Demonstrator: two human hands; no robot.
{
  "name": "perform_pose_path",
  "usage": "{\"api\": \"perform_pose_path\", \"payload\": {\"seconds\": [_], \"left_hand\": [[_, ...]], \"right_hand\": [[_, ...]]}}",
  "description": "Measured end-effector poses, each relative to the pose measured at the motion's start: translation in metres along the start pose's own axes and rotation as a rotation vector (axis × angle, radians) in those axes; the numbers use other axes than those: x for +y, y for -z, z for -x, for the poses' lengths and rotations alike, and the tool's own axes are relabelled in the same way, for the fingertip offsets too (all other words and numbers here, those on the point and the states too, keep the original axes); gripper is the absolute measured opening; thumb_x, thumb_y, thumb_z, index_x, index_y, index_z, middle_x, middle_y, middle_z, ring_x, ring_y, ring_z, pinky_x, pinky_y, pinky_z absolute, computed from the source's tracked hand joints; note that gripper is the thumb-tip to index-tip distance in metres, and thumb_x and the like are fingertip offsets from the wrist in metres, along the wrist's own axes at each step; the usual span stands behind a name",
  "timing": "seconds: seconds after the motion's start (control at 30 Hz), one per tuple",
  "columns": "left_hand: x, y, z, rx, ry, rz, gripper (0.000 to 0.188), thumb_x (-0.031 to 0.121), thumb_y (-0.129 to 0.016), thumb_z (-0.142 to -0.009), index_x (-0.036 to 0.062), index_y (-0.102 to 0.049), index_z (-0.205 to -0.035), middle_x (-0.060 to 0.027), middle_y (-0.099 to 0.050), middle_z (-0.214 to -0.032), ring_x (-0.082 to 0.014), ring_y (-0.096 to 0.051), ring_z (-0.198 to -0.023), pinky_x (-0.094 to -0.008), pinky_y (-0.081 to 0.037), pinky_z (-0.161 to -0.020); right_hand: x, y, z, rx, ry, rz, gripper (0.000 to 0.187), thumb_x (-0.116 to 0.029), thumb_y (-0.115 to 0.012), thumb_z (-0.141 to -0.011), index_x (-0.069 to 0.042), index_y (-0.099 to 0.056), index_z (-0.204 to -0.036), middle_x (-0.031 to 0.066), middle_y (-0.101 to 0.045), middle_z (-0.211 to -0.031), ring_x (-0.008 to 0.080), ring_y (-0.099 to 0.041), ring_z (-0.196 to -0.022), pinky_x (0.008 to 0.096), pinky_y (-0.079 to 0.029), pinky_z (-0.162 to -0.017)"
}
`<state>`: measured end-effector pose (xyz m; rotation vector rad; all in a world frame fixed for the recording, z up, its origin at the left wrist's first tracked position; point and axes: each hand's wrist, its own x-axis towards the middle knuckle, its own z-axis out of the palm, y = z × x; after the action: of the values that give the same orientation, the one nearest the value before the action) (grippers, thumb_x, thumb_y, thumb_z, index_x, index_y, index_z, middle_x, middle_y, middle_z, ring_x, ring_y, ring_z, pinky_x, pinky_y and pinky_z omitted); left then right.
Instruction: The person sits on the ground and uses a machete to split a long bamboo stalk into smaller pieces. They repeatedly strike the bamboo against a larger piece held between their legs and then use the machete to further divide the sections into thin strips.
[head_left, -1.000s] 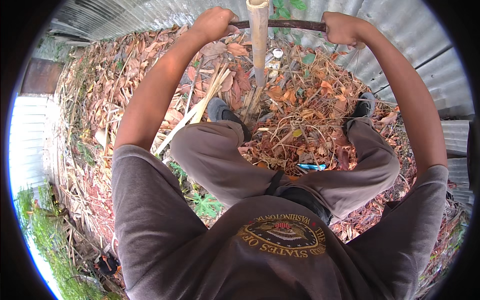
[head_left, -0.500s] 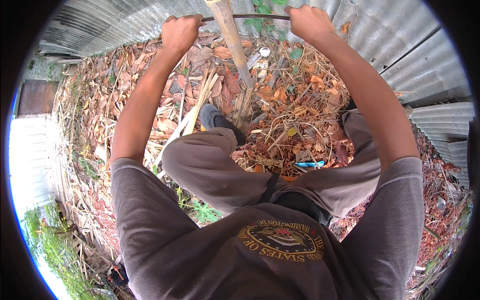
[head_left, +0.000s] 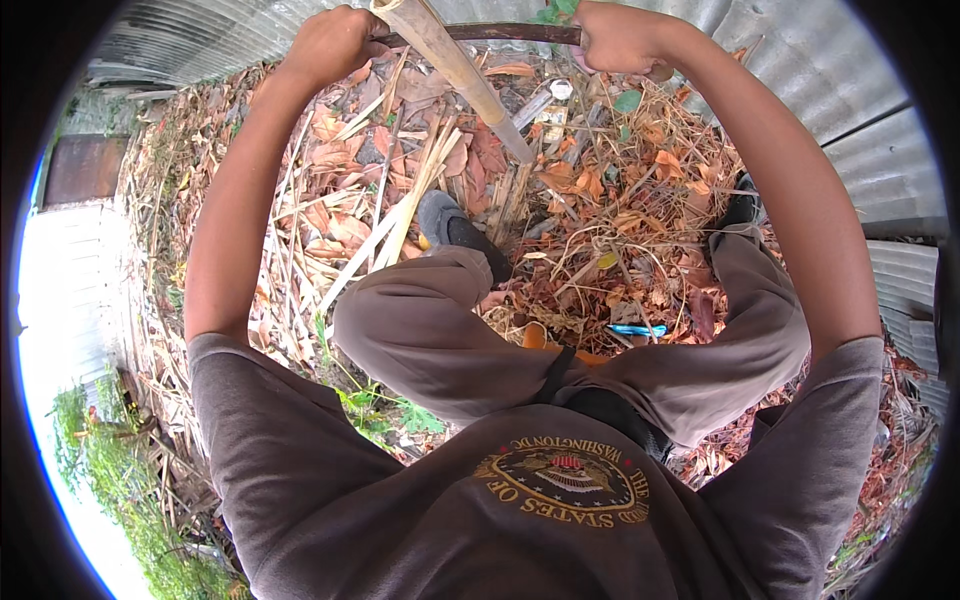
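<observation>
Both my hands are stretched far forward, closed on the two ends of a long, dark, slightly curved bar (head_left: pixel 515 33); whether it has a blade edge I cannot make out. My left hand (head_left: pixel 335 45) grips its left end and my right hand (head_left: pixel 622 38) its right end. A pale bamboo pole (head_left: pixel 462 80) leans between my arms, its hollow upper end up and to the left, its lower end by the ground in front of my left shoe (head_left: pixel 455 225). The bar passes across the far side of the pole, near its top.
Corrugated metal sheets (head_left: pixel 840 90) stand ahead and to the right. Dry leaves (head_left: pixel 350 230) cover the ground, with split pale strips (head_left: pixel 405 220) beside my left leg. A blue wrapper (head_left: pixel 637 329) lies between my legs. Green plants (head_left: pixel 120 480) grow at the left.
My left hand has moved outward and up with its end of the bar. The pole's top has shifted left, so it leans more. My view has shifted slightly.
</observation>
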<state>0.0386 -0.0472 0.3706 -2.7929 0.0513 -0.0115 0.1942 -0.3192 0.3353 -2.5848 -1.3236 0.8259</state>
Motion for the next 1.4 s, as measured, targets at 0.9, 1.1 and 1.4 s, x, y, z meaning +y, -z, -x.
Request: {"api": "perform_pose_path", "payload": {"seconds": [0.9,1.1,1.4], "left_hand": [[-0.025,-0.116,-0.036,0.169,0.161,-0.061,0.050,0.044,-0.076,-0.073,0.0091,-0.065,-0.108,-0.0164,-0.069,-0.081,-0.0327,-0.067,-0.077,-0.0413,-0.053,-0.069],[-0.006,-0.076,-0.010,0.628,0.348,0.981,0.070,0.049,-0.076,-0.075,-0.0043,-0.057,-0.118,-0.0174,-0.064,-0.108,-0.0236,-0.061,-0.104,-0.0363,-0.047,-0.091],[0.076,-0.020,-0.010,0.827,0.666,1.059,0.036,0.028,-0.074,-0.081,-0.0034,-0.064,-0.096,-0.0097,-0.068,-0.087,-0.0192,-0.064,-0.081,-0.0336,-0.051,-0.075]], "right_hand": [[0.026,-0.026,-0.112,0.400,0.038,0.326,0.024,-0.014,-0.060,-0.077,0.000,-0.068,-0.093,0.0217,-0.068,-0.091,0.0322,-0.068,-0.090,0.0419,-0.055,-0.077],[-0.003,-0.051,-0.081,0.293,-0.013,0.075,0.031,-0.013,-0.061,-0.076,0.001,-0.065,-0.103,0.0181,-0.068,-0.099,0.0345,-0.067,-0.091,0.0436,-0.054,-0.079],[-0.049,-0.140,-0.011,0.406,-0.186,-0.248,0.025,-0.012,-0.063,-0.074,0.003,-0.065,-0.094,0.0271,-0.066,-0.090,0.0398,-0.066,-0.088,0.0458,-0.053,-0.078]]}}
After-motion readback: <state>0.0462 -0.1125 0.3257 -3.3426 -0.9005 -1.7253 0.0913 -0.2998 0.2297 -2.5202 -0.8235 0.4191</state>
